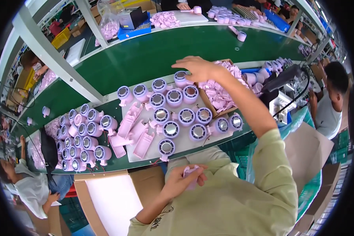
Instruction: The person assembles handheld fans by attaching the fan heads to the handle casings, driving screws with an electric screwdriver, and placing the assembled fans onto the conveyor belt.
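Close to my body, my left hand [183, 181] has its fingers closed around a small pink plastic part [189, 172], whose shape is mostly hidden. My right arm stretches forward, and the right hand [198, 69] hovers palm down with fingers extended over a lilac round housing [180, 77] at the far side of the white board [145, 114]. Whether its thumb touches that housing I cannot tell. Several similar housings with silvery round centres, such as one nearby [174, 96], stand on the board. Long pink handle shells [144, 144] lie on the board's left side.
An open carton of pink parts [224, 88] borders the board's right side. More housings [82, 133] cluster at left. Beyond runs a green conveyor belt [153, 47]. A metal post [55, 51] rises at left. An open cardboard box [110, 200] stands below the bench. Co-workers sit on both sides.
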Motion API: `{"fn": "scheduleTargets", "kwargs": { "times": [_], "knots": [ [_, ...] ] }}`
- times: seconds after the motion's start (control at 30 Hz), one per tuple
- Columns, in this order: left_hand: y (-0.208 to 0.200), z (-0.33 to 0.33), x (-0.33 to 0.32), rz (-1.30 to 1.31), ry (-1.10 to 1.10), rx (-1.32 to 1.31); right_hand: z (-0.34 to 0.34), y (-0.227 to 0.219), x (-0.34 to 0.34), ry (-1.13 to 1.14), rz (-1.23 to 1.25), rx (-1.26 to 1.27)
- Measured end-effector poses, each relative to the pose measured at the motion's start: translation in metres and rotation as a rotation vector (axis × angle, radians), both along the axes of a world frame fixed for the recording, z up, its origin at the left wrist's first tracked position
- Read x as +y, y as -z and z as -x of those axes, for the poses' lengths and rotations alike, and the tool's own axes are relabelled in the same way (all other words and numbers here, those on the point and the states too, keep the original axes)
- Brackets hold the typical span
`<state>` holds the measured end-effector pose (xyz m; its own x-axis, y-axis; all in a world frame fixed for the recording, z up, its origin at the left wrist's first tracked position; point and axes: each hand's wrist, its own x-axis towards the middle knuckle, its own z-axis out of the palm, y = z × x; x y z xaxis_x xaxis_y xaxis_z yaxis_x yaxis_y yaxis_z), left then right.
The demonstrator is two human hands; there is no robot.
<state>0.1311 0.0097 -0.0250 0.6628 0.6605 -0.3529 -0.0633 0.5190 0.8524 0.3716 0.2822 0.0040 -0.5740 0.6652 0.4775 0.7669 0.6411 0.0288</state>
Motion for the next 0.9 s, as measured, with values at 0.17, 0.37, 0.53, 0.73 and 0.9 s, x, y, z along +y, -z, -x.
{"fn": "scheduleTargets", "kwargs": {
  "times": [0.17, 0.37, 0.53, 0.73, 0.9],
  "knots": [
    [0.001, -0.003, 0.010, 0.111, 0.069, -0.068, 0.013, -0.016, 0.042, -0.066, 0.838, -0.254],
    [-0.004, -0.020, 0.023, 0.176, 0.013, -0.134, -0.013, -0.064, 0.010, 0.034, 0.490, 0.150],
    [-0.014, -0.040, 0.050, 0.171, -0.088, -0.111, 0.005, -0.098, -0.112, 0.200, 0.352, 0.559],
    [-0.013, -0.072, 0.070, 0.110, 0.030, -0.068, -0.009, -0.054, -0.209, 0.287, 0.322, 0.535],
    [0.002, -0.090, 0.045, -0.132, 0.134, 0.033, -0.028, -0.030, -0.244, 0.381, 0.399, 0.553]
  ]
}}
